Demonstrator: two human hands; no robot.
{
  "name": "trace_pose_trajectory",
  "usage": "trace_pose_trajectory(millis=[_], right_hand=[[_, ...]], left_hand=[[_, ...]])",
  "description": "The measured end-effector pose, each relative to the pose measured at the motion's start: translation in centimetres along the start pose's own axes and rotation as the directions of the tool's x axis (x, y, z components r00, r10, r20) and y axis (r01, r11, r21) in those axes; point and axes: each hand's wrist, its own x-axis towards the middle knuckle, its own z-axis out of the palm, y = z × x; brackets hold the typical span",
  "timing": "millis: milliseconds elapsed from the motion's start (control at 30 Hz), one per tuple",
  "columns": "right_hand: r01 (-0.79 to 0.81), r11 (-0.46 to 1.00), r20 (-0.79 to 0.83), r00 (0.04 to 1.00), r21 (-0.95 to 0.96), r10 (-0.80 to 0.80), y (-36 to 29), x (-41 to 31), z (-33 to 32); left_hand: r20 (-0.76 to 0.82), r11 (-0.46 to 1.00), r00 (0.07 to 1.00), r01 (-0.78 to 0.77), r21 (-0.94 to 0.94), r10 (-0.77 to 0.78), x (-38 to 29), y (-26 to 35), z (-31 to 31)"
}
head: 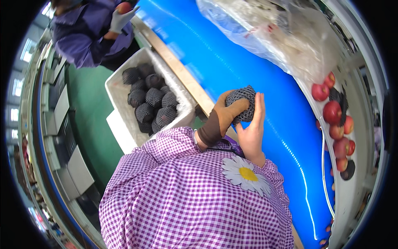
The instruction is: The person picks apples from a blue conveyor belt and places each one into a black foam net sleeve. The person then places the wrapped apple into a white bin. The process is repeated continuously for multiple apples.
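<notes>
My left hand (228,109), in a brown and tan glove, is wrapped around a fruit in a dark grey foam net sleeve (243,95). My bare right hand (253,127) lies flat along the right side of that bundle, palm and fingers against the net. The fruit inside is hidden by the sleeve. Both hands are above the near edge of a blue conveyor belt (267,81). Left of them stands a white crate with a plastic liner (119,90), where several net-wrapped fruits (154,97) lie heaped.
On the white ledge beyond the belt lie several red apples (332,112) and dark foam nets (351,170). Clear plastic bags (279,37) cover the far side. A co-worker (90,37) at upper left holds an apple (124,8) in a gloved hand. A wooden rail (183,76) edges the belt.
</notes>
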Motion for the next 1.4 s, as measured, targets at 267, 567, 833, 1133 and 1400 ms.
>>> trace_pose_trajectory(millis=[267, 567, 833, 1133, 1400], right_hand=[[-0.15, 0.914, 0.556, 0.826, 0.377, -0.094, -0.6, 0.1, 3.4], [-0.024, 0.962, 0.545, 0.827, 0.272, -0.134, 2.0, -0.1, 2.3], [0.038, 0.983, 0.342, 0.934, 0.181, -0.099, 2.9, 5.6, -4.8], [0.045, 0.964, -0.001, 0.999, -0.264, -0.047, 11.0, 35.5, -4.0], [-0.249, 0.66, -0.086, 0.959, -0.709, 0.269, 15.9, 46.7, -8.4]], left_hand=[[-0.532, 0.773, 0.591, 0.279, -0.57, -0.606, -5.5, -12.3, -12.4], [-0.63, 0.109, 0.29, 0.944, 0.31, -0.72, -1.9, -30.4, -20.1], [-0.6, 0.2, 0.326, 0.942, 0.269, -0.731, -1.2, -33.9, -26.8], [-0.413, 0.949, 0.855, 0.273, -0.158, -0.315, 2.4, -18.2, -12.1], [-0.188, 0.708, 0.721, 0.535, -0.462, -0.667, -2.8, -11.5, -8.4]])
